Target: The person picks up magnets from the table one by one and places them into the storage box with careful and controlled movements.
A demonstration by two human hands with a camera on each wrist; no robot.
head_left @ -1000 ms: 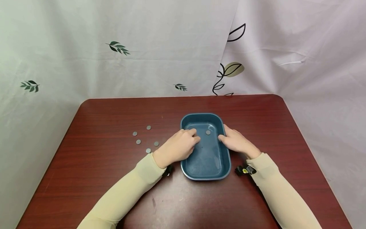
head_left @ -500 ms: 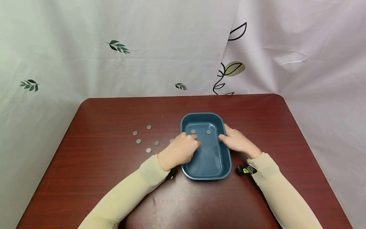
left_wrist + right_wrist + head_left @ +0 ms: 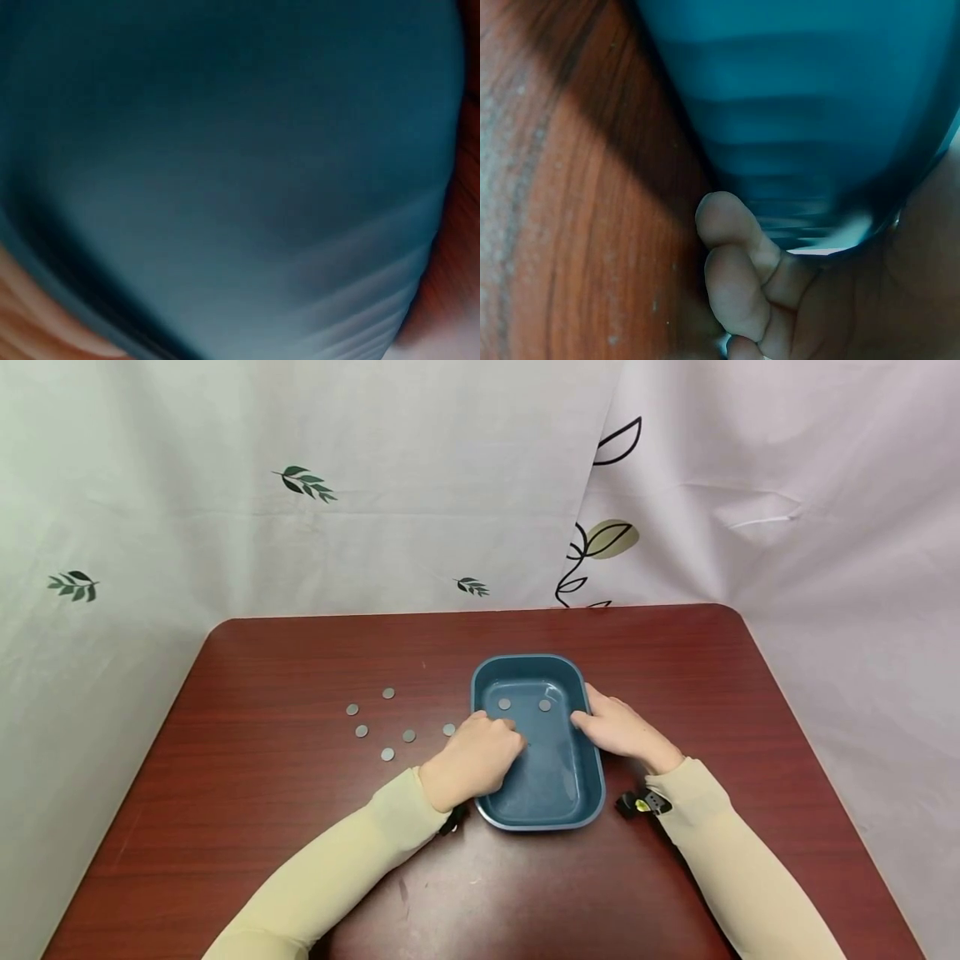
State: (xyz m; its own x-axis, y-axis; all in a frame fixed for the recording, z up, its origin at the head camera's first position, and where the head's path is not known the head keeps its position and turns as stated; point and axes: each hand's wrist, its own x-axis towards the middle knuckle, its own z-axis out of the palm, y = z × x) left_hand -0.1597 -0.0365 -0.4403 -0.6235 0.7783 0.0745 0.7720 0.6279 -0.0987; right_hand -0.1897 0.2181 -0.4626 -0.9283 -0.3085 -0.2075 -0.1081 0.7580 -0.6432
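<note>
A blue rectangular plastic tray (image 3: pixel 551 768) with high walls stands on the table. Two small grey coins lie inside it near the far end, a left coin (image 3: pixel 505 703) and a right coin (image 3: pixel 544 705). My left hand (image 3: pixel 474 760) reaches over the tray's left rim, its fingers bent down toward the tray floor. Whatever may be under those fingertips is hidden. On the other side, my right hand (image 3: pixel 618 727) grips the tray's right wall, thumb over the rim and fingers (image 3: pixel 735 292) along the outside. Only the blurred tray wall (image 3: pixel 247 187) and part of a hand show in the left wrist view.
Several more coins lie loose on the table left of the tray, the closest coin (image 3: pixel 448 729) just beyond my left hand. The dark red wooden table (image 3: pixel 262 760) ends at a pale patterned cloth (image 3: pixel 420 485) behind.
My left hand has drawn slightly toward me inside the tray, uncovering the left coin on the tray floor and another on the table. The right hand keeps its hold on the tray.
</note>
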